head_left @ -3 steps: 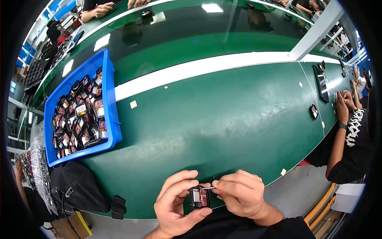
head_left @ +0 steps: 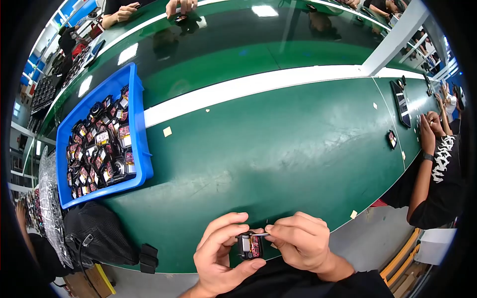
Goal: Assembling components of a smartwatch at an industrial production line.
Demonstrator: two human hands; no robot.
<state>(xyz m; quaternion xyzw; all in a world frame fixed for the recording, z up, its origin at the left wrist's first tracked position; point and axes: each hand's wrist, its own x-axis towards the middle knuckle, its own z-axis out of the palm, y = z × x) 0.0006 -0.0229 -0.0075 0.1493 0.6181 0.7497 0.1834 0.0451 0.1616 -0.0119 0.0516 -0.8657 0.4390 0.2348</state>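
- A small black module [head_left: 249, 246] with a red and pale panel on its face sits at the near edge of the green tabletop [head_left: 278, 159], held just above the person's lap.
- The left hand [head_left: 221, 256] is curled about the small black module, thumb under its lower side and fingers arched over the top, so it is closed on the part.
- The right hand [head_left: 298, 241] is pinched shut on a thin metal tool [head_left: 262, 234], whose tip lies across the top of the module; the two hands meet there.
- A small tan scrap [head_left: 353, 214] lies on the tabletop edge to the right of the hands, and another tan scrap [head_left: 167, 131] lies farther up, near the white stripe [head_left: 258, 87] that runs across the tabletop.
- To the left, well apart from the hands, a blue tray [head_left: 140, 144] is crowded with similar small dark modules.
- Below the tray a black mesh bag [head_left: 99, 233] hangs at the tabletop's edge.
- On the right a co-worker in a black printed shirt [head_left: 444, 169] rests an arm by a small dark part [head_left: 392, 139] and a long black tray [head_left: 400, 103].
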